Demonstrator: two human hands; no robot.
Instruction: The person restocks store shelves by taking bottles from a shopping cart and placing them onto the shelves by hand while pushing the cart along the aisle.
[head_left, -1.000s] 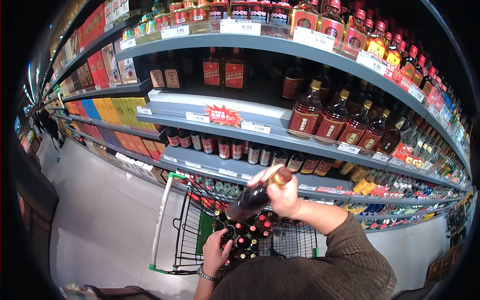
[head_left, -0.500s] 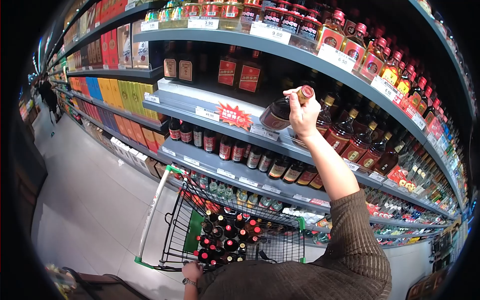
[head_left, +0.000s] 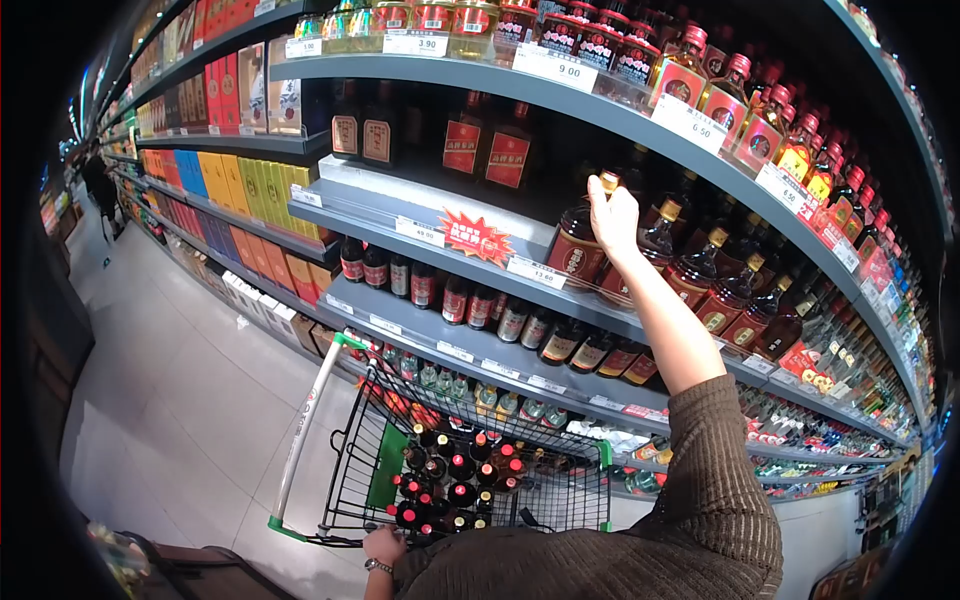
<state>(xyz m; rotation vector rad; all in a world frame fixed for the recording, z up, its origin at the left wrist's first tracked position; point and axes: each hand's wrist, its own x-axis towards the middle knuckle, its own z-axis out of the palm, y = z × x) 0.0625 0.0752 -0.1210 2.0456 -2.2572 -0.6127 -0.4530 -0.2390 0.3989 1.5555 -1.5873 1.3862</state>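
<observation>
My right hand [head_left: 612,218] is closed round the neck of a dark bottle [head_left: 576,250] with a gold cap and a dark red label. The bottle is upright at the edge of the middle shelf [head_left: 375,215], left of a row of similar bottles [head_left: 692,276]. Below, my left hand [head_left: 384,543] rests against the near rim of a wire shopping cart [head_left: 560,500]; its fingers are mostly hidden. Several dark bottles [head_left: 462,467] with red and black caps stand in the cart.
Above is a grey shelf [head_left: 450,68] of small bottles with price tags. Smaller bottles [head_left: 453,300] line the shelf below. Boxed goods [head_left: 235,180] fill shelves at the left. A person [head_left: 101,190] stands far down the aisle.
My right hand has carried the bottle from above the cart up to the middle shelf, where it went from tilted to upright. My left hand has moved from the cart's bottles to its near rim.
</observation>
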